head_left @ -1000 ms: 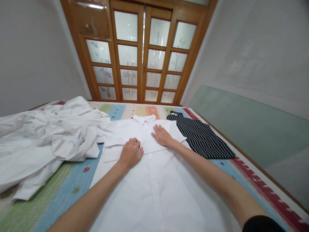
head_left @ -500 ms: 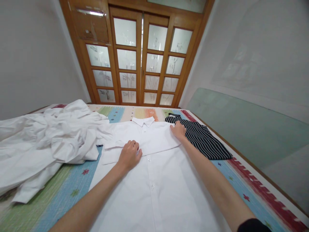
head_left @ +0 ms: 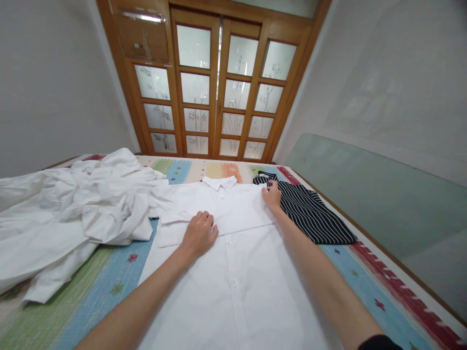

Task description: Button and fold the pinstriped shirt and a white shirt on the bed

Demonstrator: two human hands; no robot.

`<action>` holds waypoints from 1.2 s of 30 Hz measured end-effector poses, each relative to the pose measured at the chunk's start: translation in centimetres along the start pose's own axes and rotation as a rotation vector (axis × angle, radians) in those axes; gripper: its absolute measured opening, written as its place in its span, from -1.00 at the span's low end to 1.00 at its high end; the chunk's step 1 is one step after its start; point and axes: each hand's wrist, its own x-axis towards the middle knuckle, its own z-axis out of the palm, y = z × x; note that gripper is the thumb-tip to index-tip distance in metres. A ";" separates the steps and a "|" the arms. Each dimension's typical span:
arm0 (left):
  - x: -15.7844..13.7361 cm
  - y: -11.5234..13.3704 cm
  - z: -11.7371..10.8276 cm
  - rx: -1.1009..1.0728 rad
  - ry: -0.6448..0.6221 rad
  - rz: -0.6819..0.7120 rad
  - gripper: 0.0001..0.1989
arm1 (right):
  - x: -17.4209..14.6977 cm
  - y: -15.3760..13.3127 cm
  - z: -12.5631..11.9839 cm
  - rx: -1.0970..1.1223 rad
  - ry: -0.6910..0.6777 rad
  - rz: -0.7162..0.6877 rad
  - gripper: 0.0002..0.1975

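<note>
A white button-up shirt [head_left: 262,272] lies front up before me, its collar at the far end and a sleeve laid flat across its chest. My left hand [head_left: 200,232] rests on that sleeve, palm down, thumb apart from the loosely bent fingers. At the shirt's right shoulder edge, my right hand [head_left: 272,196] has its thumb and fingers closed on the white cloth. Just beyond it lies a black-and-white striped garment [head_left: 314,214], laid out flat and partly hidden by the right hand.
A crumpled heap of white cloth [head_left: 98,209] lies at the left, touching the shirt's side. Everything rests on a colourful patterned cover [head_left: 105,282]. A pale green panel [head_left: 365,189] runs along the right edge; wooden glazed doors [head_left: 215,87] stand behind.
The whole view has shifted slightly to the left, so things appear a little further right. Both hands keep nearly the same places on the shirt.
</note>
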 end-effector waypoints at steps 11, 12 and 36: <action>0.1 -0.1 0.2 -0.004 0.035 -0.009 -0.93 | 1.7 2.0 1.1 0.288 0.124 -0.063 -0.58; 0.3 -0.3 0.0 -0.001 0.039 -0.023 -0.91 | 1.8 2.1 1.1 0.291 0.127 -0.066 -0.58; 6.1 -9.8 -3.0 -0.064 -0.361 -0.174 -0.88 | -0.2 0.8 0.4 -0.197 0.000 -0.007 -0.73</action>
